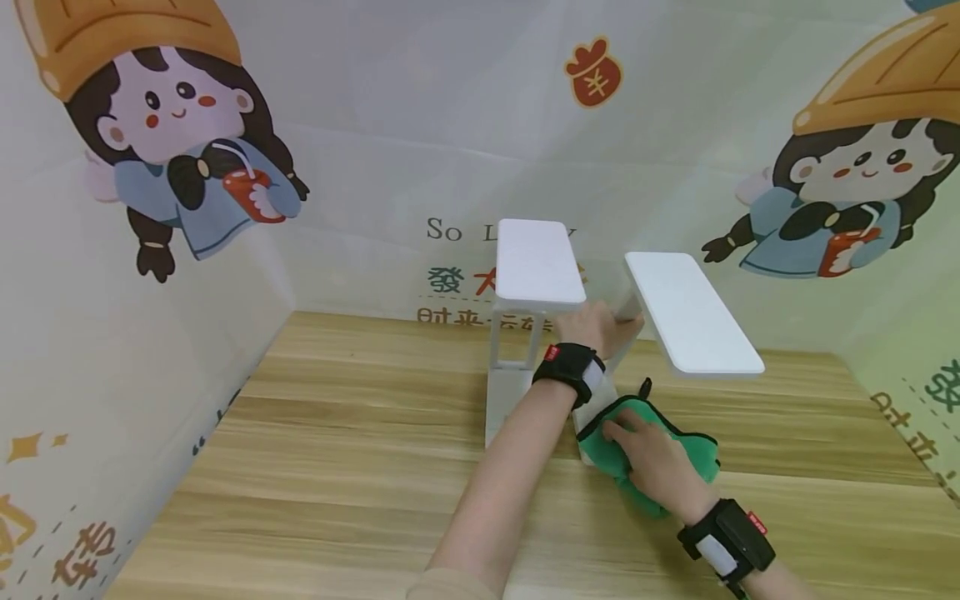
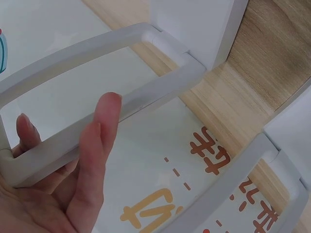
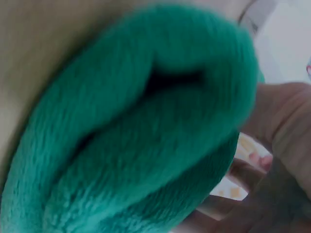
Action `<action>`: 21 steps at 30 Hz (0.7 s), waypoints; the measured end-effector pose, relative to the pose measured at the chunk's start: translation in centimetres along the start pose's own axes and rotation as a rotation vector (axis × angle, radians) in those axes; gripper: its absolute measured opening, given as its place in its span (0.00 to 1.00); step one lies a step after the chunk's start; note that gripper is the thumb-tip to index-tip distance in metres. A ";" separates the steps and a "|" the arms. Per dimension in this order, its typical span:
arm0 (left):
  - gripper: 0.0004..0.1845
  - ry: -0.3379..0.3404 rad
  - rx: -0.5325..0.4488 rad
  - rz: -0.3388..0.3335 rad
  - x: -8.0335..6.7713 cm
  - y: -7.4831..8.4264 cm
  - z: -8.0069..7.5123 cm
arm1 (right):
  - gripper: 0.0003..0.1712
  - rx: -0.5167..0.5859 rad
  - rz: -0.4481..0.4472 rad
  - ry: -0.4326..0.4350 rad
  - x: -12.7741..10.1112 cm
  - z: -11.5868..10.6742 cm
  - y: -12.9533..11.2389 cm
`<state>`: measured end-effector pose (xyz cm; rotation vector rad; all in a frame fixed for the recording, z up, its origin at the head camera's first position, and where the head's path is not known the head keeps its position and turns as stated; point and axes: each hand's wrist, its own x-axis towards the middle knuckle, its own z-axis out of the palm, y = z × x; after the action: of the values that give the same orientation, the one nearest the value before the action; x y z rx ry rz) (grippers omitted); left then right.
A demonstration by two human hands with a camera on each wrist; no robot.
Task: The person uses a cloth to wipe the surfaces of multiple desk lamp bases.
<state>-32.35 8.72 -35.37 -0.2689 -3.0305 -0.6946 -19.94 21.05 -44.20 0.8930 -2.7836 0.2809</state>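
Your left hand curls round white rack bar: rigid, light, smooth. Right hand presses green cloth, fingers look flat: soft, bunches; take cloth by fold.

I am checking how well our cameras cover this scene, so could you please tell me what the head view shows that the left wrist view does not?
Only the head view shows the right hand pressing a green cloth against the base of the white rack, the rack's two flat tops, both wristbands and the cartoon walls. Only the left wrist view shows the left hand's fingers curled round a white frame bar, seen close. Both share the left hand, the rack and the wooden table.
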 end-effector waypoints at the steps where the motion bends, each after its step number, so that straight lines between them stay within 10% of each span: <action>1: 0.35 -0.003 -0.004 -0.002 0.0 0.0 0.0 | 0.25 -0.026 -0.012 0.011 0.0 0.2 -0.1; 6: 0.35 -0.016 0.000 -0.007 0.0 -0.3 0.0 | 0.24 -0.056 -0.051 0.020 0.0 0.4 -0.3; 13: 0.35 0.011 0.013 0.011 0.0 -0.5 0.0 | 0.25 0.324 0.205 -0.106 0.8 -1.2 2.0; 21: 0.38 0.022 0.034 0.005 -0.4 0.1 0.6 | 0.25 0.395 0.325 -0.217 2.9 -2.6 2.9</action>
<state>-31.95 9.02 -35.92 -0.2664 -3.0168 -0.6402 -23.64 22.33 -41.34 0.5610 -3.1322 0.8571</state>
